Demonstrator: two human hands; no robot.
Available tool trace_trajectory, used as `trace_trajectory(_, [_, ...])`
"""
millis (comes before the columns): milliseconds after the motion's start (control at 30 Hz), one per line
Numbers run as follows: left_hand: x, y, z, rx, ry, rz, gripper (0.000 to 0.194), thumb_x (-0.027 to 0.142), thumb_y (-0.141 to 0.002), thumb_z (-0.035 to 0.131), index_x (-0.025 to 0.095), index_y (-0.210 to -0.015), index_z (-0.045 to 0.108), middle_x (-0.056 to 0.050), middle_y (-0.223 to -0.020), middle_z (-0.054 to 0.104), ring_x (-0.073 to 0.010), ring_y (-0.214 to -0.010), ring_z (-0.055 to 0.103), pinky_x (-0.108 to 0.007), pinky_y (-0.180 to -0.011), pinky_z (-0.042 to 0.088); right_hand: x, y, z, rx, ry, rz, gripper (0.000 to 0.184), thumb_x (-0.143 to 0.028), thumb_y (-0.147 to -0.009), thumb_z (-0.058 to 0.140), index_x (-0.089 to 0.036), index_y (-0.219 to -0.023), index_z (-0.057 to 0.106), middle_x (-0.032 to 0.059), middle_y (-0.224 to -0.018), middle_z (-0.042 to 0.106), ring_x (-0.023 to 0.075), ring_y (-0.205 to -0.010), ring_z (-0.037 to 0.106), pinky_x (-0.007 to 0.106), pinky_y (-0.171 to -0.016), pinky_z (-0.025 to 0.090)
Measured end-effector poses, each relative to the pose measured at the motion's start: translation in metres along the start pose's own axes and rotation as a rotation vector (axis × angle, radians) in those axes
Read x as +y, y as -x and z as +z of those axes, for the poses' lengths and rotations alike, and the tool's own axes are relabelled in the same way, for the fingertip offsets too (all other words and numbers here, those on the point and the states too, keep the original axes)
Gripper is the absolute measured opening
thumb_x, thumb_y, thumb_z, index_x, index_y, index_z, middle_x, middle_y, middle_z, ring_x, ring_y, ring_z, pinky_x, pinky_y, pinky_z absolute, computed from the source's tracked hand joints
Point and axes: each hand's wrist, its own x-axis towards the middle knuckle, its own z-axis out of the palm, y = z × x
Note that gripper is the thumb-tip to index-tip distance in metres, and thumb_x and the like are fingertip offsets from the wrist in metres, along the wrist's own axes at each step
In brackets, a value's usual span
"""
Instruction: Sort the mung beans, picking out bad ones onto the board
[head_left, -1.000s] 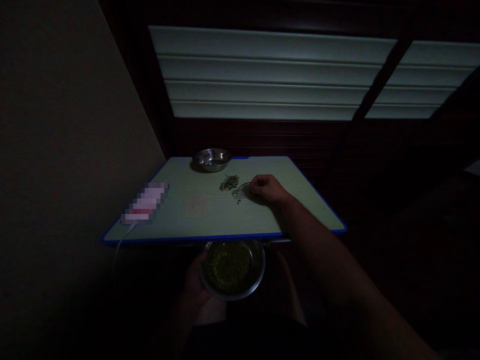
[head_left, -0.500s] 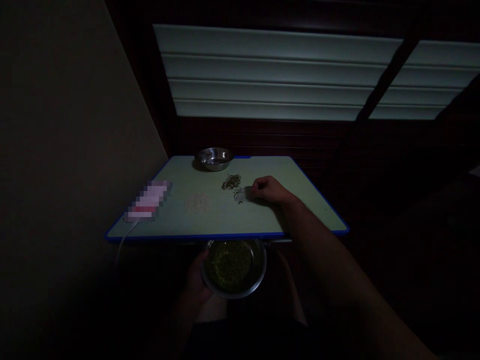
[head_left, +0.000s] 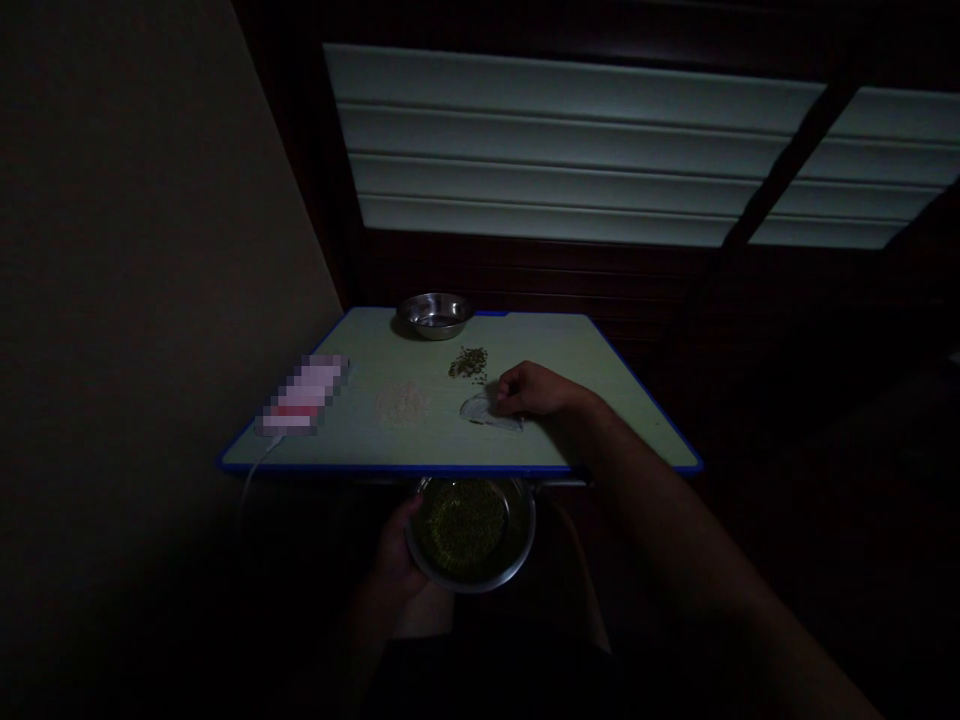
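Below the table's front edge, my left hand [head_left: 399, 550] grips the left rim of a steel bowl [head_left: 523, 560] tilted towards me. Small green beans [head_left: 465, 525], which look like mung beans, cover the bowl's bottom. Over the table, my right hand [head_left: 525, 390] is closed in a pinch on a thin, see-through piece that looks like plastic [head_left: 478, 410]; its exact kind is unclear in the dim light. Just beyond that piece lies a small pile of brownish-green beans [head_left: 468, 363]. Left of it, a pale, crumbly patch [head_left: 403, 402] is spread on the tabletop.
A second steel bowl [head_left: 435, 316] stands at the back of the pale, blue-edged table [head_left: 607, 440]. Near the left edge lies a blurred-out phone-like device [head_left: 304, 395] with a white cable [head_left: 251, 475] hanging down. A wall rises at the left; louvred panels stand behind.
My right hand has come slightly nearer to me, and the see-through piece now shows larger and flatter below it. My left hand still holds the bowl. The view has shifted a little.
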Motion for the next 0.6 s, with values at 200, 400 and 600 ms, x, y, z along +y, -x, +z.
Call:
trace_trajectory(200, [-0.001, 0.005, 0.010, 0.064, -0.021, 0.058, 0.018, 0.021, -0.079, 0.057, 0.014, -0.078, 0.074, -0.009, -0.079, 0.077, -0.0252, -0.080, 0.071, -0.042, -0.090, 0.050, -0.008, 0.005, 0.010, -0.122, 0.017, -0.013, 0.017, -0.026, -0.059, 0.071, -0.016, -0.061, 0.057, -0.0050, -0.047, 0.054, 0.0082, -0.043, 0.049, 0.022, -0.048, 0.037])
trace_trajectory(400, [0.000, 0.006, 0.011, 0.024, -0.013, 0.038, 0.021, 0.023, -0.079, 0.058, 0.012, -0.086, 0.074, -0.012, -0.085, 0.077, -0.0277, -0.087, 0.071, -0.044, -0.095, 0.047, -0.016, 0.010, 0.020, -0.201, 0.021, -0.040, 0.015, -0.024, -0.062, 0.070, -0.015, -0.062, 0.058, -0.0046, -0.048, 0.056, 0.0084, -0.044, 0.050, 0.021, -0.047, 0.038])
trace_trajectory(600, [-0.002, 0.000, 0.002, -0.068, 0.025, 0.012, 0.022, 0.024, -0.078, 0.058, 0.014, -0.089, 0.074, -0.010, -0.082, 0.077, -0.0289, -0.089, 0.071, -0.046, -0.093, 0.047, -0.021, 0.015, 0.026, -0.274, 0.027, -0.051, 0.014, -0.025, -0.064, 0.069, -0.015, -0.065, 0.059, -0.0043, -0.051, 0.058, 0.0086, -0.045, 0.053, 0.021, -0.048, 0.041])
